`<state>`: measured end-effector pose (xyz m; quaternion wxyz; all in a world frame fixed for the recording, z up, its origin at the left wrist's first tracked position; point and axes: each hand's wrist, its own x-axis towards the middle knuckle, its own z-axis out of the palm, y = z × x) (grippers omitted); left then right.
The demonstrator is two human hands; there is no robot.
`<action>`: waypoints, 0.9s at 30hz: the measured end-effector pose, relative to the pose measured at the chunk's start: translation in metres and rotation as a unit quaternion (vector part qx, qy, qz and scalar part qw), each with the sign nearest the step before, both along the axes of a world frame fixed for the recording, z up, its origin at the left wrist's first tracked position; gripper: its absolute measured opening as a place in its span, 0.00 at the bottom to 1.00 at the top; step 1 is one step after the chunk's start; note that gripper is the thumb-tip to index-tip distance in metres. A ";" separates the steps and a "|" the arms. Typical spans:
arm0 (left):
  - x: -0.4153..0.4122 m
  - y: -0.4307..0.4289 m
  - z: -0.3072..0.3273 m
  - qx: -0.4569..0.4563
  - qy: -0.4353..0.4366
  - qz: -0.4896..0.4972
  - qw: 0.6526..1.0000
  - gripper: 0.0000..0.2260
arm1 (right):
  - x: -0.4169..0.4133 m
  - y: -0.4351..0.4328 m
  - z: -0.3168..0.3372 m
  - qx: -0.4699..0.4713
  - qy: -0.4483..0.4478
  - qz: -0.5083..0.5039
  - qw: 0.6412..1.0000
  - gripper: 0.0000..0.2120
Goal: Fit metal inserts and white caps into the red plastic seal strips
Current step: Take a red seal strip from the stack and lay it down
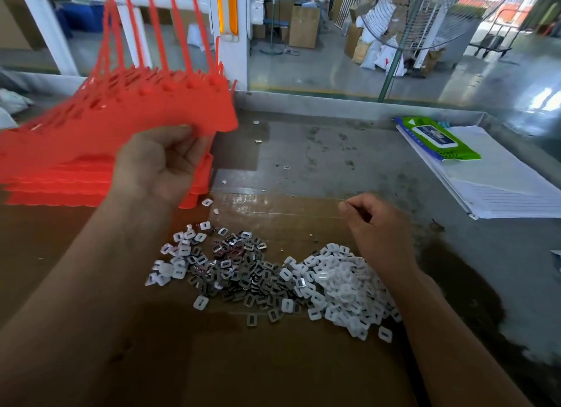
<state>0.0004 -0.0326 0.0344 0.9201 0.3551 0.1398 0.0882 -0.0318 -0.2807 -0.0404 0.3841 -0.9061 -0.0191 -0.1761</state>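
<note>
STEP IN HAND: STRIP PICK-UP, BEFORE INSERT LOADING

The left hand (pixel 158 163) grips one red seal strip sheet (pixel 136 115) by its lower edge, thumb and curled fingers pinching it. The sheet is raised and tilted above the strip stack (pixel 60 188) at the left of the bench, with its thin tails pointing up and away.

The right hand (pixel 379 233) hovers just behind the white caps (pixel 343 285) with its fingers curled inward. It cannot be told whether a part is pinched between them.

Judged step: a strip is being presented for loading, and no insert or cap is seen seated in it. The next move calls for laying the sheet flat, sockets up, then picking single parts.

Containers: none holds the parts. The metal inserts (pixel 239 270) and the caps lie as loose adjoining heaps, mixed where they meet, on a cardboard sheet (pixel 243 361). A raised table rim (pixel 364 107) bounds the bench. A green wipes pack (pixel 437 139), flap shut, rests on a paper pad (pixel 501 188)
</note>
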 end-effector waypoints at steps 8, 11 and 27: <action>-0.041 -0.089 -0.040 0.071 -0.022 -0.134 0.988 0.05 | -0.014 0.011 0.012 0.287 0.049 0.115 0.950 0.20; -0.050 -0.104 -0.054 0.118 -0.007 -0.186 0.976 0.11 | -0.014 0.011 0.013 0.351 0.064 0.145 0.923 0.14; 0.006 -0.028 -0.076 0.363 -0.013 -0.069 0.929 0.12 | 0.027 -0.033 -0.007 0.181 0.061 -0.047 0.980 0.07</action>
